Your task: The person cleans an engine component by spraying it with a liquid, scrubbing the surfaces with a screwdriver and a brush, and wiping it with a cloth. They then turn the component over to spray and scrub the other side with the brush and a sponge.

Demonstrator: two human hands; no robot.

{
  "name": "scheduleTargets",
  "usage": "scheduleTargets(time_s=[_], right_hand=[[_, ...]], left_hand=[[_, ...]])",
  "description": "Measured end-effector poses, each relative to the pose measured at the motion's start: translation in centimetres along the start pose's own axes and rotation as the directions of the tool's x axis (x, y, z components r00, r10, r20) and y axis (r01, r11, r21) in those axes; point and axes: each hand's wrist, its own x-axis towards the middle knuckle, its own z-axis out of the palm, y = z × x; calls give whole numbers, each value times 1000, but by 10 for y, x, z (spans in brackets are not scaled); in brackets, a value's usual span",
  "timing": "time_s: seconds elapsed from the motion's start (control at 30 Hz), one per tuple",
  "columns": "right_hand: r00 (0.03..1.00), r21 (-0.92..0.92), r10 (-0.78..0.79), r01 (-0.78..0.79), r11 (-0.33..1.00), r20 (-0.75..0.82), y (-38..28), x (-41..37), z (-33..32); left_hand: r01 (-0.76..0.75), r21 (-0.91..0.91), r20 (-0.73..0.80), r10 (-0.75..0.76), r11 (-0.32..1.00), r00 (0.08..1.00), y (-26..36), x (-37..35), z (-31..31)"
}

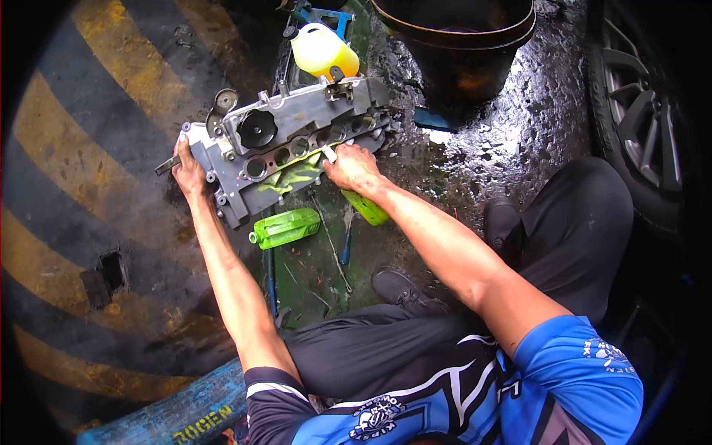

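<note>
A grey metal engine part (297, 111) with a black round cap and a row of round ports lies tilted across the upper middle. My left hand (190, 172) grips its left end, thumb on top. My right hand (352, 167) is closed at the part's lower right edge, on a small pale object whose kind I cannot make out. Bright green liquid or residue (291, 178) shows on the face below the ports. A green bottle (367, 208) is partly hidden under my right wrist. Another green clear bottle (287, 228) lies on its side below the part.
Behind the part stands a jug of yellow liquid (324, 52). A large dark drum (467, 52) is at the top right, a car wheel (641, 111) at the far right. Long tools, including a blue-handled screwdriver (346, 245), lie near my shoes. A blue cylinder (178, 408) is lower left.
</note>
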Motion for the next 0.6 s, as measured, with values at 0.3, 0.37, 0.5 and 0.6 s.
scheduleTargets(time_s=[0.3, 0.37, 0.5, 0.6], right_hand=[[970, 764, -137, -67, 641, 199, 43, 41, 17], [877, 862, -234, -305, 405, 420, 37, 23, -16], [850, 859, -271, -332, 389, 451, 41, 21, -20], [862, 846, -224, -340, 410, 455, 42, 23, -14]], left_hand=[[-23, 26, 24, 22, 999, 999, 22, -11, -5], [-58, 5, 31, 58, 998, 998, 14, -9, -5], [-89, 62, 46, 87, 994, 995, 2, -10, -8], [-120, 58, 20, 119, 991, 993, -2, -9, -7]])
